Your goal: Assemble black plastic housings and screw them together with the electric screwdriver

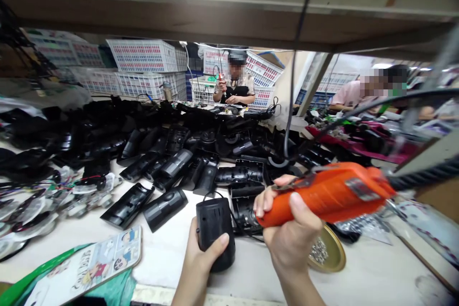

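Left hand (202,254): curled around a black plastic casing with rounded corners (215,229), thumb pressed on its front face.
Casing: held upright, near the middle of the tabletop's near edge (161,263).
Right hand (287,229): wrapped around a long orange plastic power driver (322,196), thumb along its side.
Driver: tilted, its metal tip towards the casing's right side; whether they touch, I cannot tell. A thick black corded cable (426,177) leaves its back end.
Bowl: a round brass-coloured dish (337,254) behind the right wrist, holding small silvery metal screws (318,251).
Shells: glossy black half-round plastic covers (165,210), heaped from the middle towards the far edge.
Left edge: round whitish parts with thin coloured wires (79,196).
Near left corner: a flat cartoon-printed phone case (96,263) over green plastic sheeting (120,287).
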Motion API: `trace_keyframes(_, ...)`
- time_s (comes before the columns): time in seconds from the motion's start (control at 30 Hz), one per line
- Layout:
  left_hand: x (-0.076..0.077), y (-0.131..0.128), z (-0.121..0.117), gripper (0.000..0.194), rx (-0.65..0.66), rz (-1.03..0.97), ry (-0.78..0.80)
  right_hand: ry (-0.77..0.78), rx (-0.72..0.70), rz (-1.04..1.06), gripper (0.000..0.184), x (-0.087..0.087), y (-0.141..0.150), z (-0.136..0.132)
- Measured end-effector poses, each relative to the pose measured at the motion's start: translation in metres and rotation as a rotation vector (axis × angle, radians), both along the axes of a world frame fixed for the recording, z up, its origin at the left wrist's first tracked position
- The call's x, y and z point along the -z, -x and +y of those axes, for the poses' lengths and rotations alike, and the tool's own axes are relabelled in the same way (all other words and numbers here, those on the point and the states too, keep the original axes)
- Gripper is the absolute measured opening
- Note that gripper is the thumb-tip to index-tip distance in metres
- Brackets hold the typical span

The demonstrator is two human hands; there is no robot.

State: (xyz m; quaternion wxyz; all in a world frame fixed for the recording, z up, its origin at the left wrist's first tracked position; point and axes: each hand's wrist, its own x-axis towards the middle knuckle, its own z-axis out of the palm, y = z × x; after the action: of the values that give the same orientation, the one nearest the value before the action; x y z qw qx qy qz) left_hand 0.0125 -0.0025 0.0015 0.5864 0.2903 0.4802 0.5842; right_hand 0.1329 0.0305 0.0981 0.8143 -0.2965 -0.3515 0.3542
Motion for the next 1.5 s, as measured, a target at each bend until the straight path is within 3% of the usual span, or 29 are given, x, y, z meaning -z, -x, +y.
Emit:
trace_keyframes(0.2, -0.002, 0.001, 0.002, 0.074, -0.019, 0.020, 0.042, -0.103, 0.093, 0.129, 0.019, -0.004, 0.024, 0.008)
trace_keyframes(0.53, -0.001, 0.003, 0.002, 0.086, 0.054, 0.023, 0.044, -0.150, 0.088, 0.043, 0.019, -0.003, 0.021, 0.008)
trace_keyframes(0.83, -0.004, 0.007, 0.003, 0.079, 0.112, 0.011, -0.022, -0.314, 0.009, -0.108, 0.018, 0.022, 0.032, 0.012)
trace_keyframes(1.07, -0.006, 0.009, 0.005, 0.079, 0.158, 0.032, -0.021, -0.287, -0.073, -0.144, 0.021, 0.028, 0.022, 0.023)
trace_keyframes(1.2, -0.004, 0.005, 0.006, 0.081, 0.129, 0.048, -0.014, -0.256, -0.194, -0.203, 0.025, 0.021, 0.013, 0.022)
trace_keyframes(1.37, -0.002, 0.002, 0.006, 0.077, 0.158, 0.098, -0.067, -0.221, -0.357, -0.370, 0.027, -0.003, -0.001, 0.000)
trace_keyframes(1.5, -0.001, 0.004, 0.007, 0.068, 0.175, 0.051, -0.106, -0.290, -0.453, -0.307, 0.029, -0.019, 0.005, -0.009)
